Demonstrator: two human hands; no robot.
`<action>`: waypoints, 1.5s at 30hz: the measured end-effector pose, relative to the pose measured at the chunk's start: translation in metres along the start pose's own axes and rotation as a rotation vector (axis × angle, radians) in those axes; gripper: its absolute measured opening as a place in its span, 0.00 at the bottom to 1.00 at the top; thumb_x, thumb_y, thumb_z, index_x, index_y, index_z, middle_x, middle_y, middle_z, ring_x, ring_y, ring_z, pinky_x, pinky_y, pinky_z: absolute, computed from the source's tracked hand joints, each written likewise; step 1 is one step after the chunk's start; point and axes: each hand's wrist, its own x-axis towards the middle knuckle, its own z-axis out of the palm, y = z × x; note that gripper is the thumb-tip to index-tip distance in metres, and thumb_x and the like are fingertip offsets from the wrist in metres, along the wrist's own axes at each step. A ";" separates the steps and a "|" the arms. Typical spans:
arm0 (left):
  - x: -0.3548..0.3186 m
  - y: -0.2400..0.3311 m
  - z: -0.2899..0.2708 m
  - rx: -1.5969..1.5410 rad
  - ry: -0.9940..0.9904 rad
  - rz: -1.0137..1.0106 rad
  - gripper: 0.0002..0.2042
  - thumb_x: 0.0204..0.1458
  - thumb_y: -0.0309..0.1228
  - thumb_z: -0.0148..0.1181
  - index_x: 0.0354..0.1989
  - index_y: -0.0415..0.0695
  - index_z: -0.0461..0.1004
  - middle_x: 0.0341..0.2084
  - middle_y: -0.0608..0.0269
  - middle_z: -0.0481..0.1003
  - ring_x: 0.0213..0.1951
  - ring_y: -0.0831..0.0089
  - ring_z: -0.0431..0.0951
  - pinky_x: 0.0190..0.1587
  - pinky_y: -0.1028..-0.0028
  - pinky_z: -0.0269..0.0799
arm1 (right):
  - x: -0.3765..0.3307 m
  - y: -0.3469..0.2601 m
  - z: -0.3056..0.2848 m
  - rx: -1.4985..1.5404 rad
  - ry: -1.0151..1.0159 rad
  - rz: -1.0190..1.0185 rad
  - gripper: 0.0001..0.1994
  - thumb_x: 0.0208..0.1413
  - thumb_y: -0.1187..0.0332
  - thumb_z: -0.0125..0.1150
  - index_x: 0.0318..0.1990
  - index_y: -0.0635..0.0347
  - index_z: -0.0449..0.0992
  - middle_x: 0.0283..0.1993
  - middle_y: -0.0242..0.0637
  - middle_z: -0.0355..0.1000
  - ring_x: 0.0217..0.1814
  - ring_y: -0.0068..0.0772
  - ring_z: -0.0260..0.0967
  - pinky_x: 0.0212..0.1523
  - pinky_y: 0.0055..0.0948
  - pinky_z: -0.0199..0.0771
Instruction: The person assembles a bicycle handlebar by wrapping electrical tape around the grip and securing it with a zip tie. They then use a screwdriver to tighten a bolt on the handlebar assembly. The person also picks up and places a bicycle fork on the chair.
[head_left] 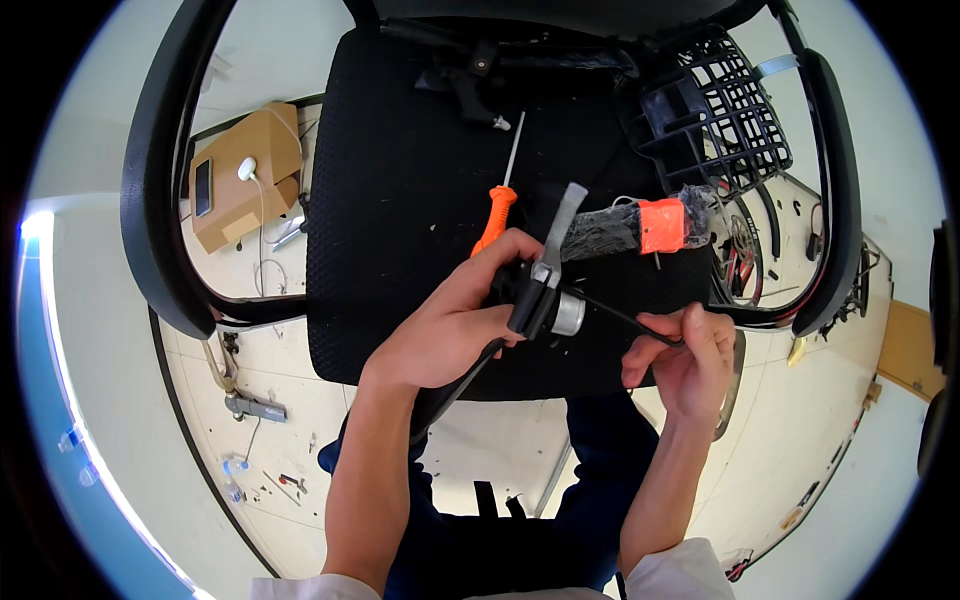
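Observation:
My left hand (445, 325) is closed around a black bicycle part (533, 306) with a flat grey lever (567, 222) pointing up and a round silver end piece (568, 314) at its right side. A black tube (445, 400) runs down from under this hand toward my lap. Between the fingertips of my right hand (692, 355) is a thin black rod (625, 318), which stretches left to the silver piece; whether it is a tool or a cable I cannot tell. Just beyond my left fingers lies a screwdriver (496, 215) with an orange handle.
Everything is over a black chair seat (390, 200) with armrests on both sides. A plastic-wrapped piece with an orange label (662, 226), a black plastic basket (715, 110) and black bicycle parts (480, 65) rest on it. A cardboard box (245, 175) and a metal-headed tool (255, 407) are on the floor, left.

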 end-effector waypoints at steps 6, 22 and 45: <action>0.007 0.000 0.008 0.032 0.029 0.051 0.23 0.41 0.23 0.57 0.50 0.44 0.67 0.29 0.68 0.68 0.26 0.79 0.73 0.29 0.79 0.68 | 0.001 0.009 -0.003 0.505 -0.042 0.034 0.20 0.70 0.62 0.43 0.53 0.76 0.68 0.23 0.55 0.74 0.13 0.39 0.67 0.17 0.35 0.71; 0.006 0.008 0.018 -0.169 -0.040 -0.019 0.33 0.34 0.28 0.61 0.57 0.43 0.66 0.28 0.62 0.68 0.26 0.72 0.75 0.32 0.73 0.71 | 0.000 0.000 -0.005 -0.177 0.190 -0.190 0.17 0.68 0.65 0.51 0.41 0.76 0.75 0.27 0.53 0.78 0.24 0.40 0.78 0.29 0.33 0.80; 0.008 0.005 0.016 -0.256 -0.101 -0.073 0.38 0.31 0.31 0.61 0.60 0.40 0.64 0.28 0.58 0.70 0.25 0.69 0.74 0.31 0.74 0.70 | -0.010 -0.016 -0.016 0.003 -0.222 -0.156 0.28 0.61 0.63 0.46 0.58 0.85 0.64 0.44 0.69 0.75 0.45 0.56 0.76 0.53 0.48 0.74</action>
